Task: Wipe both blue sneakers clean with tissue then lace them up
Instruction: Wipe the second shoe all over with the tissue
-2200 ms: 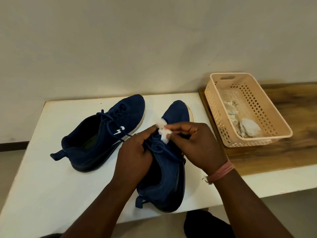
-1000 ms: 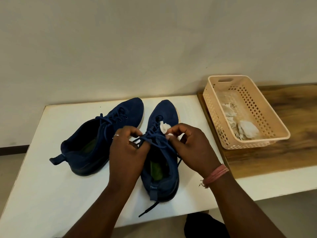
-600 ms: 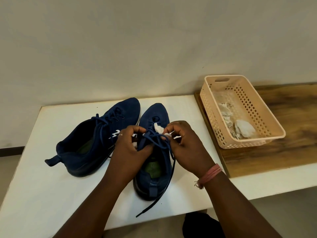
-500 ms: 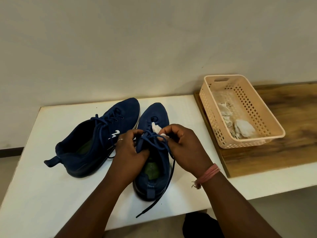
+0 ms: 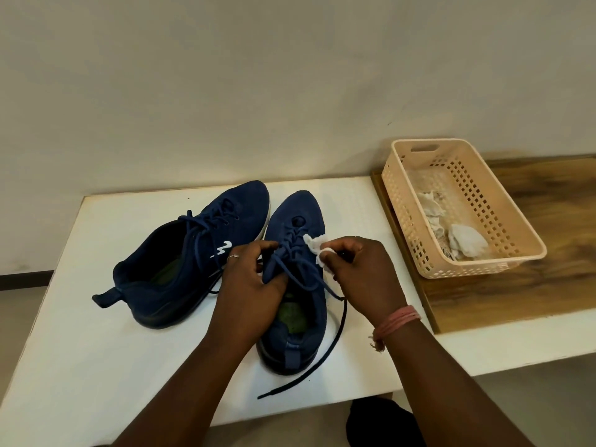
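Two blue sneakers stand on the white table [image 5: 80,350]. The left sneaker [image 5: 180,269] lies tilted with its laces tied. The right sneaker [image 5: 298,217] stands upright, toe pointing away, heel toward me. My left hand [image 5: 254,285] grips this sneaker's tongue and laces. My right hand [image 5: 364,272] pinches a small white tissue [image 5: 314,245] against the lace area. One loose dark lace end [image 5: 309,372] trails off the heel toward the table's front edge.
A peach plastic basket [image 5: 503,221] holding crumpled used tissues [image 5: 464,243] sits on a wooden board [image 5: 532,291] at the right. A plain wall runs behind the table. The table's front edge is near my forearms.
The right sneaker was turned upright and set straight beside the left one. My hands slid from wiping its side to the lace area, and a lace end now hangs loose near the heel.
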